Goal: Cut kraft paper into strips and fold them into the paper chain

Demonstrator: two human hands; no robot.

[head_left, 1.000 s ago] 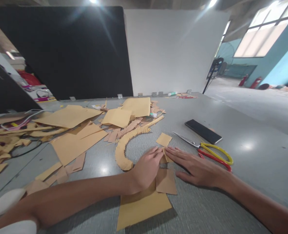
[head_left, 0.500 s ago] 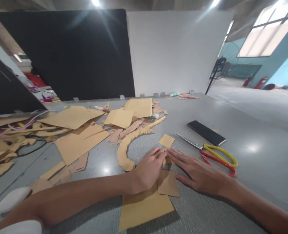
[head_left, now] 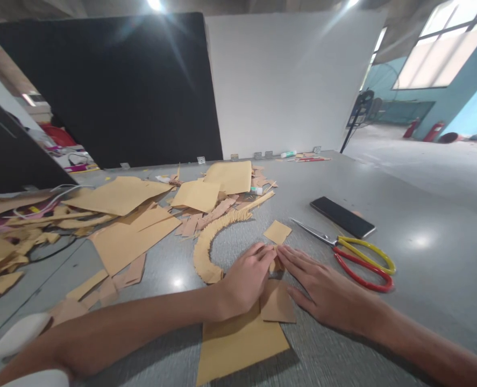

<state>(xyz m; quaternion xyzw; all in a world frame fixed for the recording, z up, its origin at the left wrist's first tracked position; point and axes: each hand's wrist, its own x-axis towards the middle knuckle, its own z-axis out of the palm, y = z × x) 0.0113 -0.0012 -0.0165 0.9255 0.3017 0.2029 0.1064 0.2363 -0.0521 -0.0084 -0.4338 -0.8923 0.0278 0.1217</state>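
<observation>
My left hand [head_left: 243,279] and my right hand [head_left: 322,287] lie flat on the grey table [head_left: 403,279], fingertips meeting over a small folded piece of brown paper [head_left: 277,264]. Both hands press on it with fingers stretched out. Under my wrists lies a brown paper square [head_left: 277,303] on top of a larger tan sheet [head_left: 238,344]. Just left of my left hand curves a long chain of folded paper pieces [head_left: 206,242]. A loose paper square [head_left: 277,232] rests beyond my fingertips.
Scissors with red and yellow handles [head_left: 355,255] lie right of my right hand, with a black phone [head_left: 342,216] behind them. Brown paper sheets and scraps [head_left: 129,226] cover the table's left and middle. Black and white boards [head_left: 206,86] stand at the far edge.
Both hands stay pressed on the small folded piece; my right hand has shifted slightly. The view has moved a little.
</observation>
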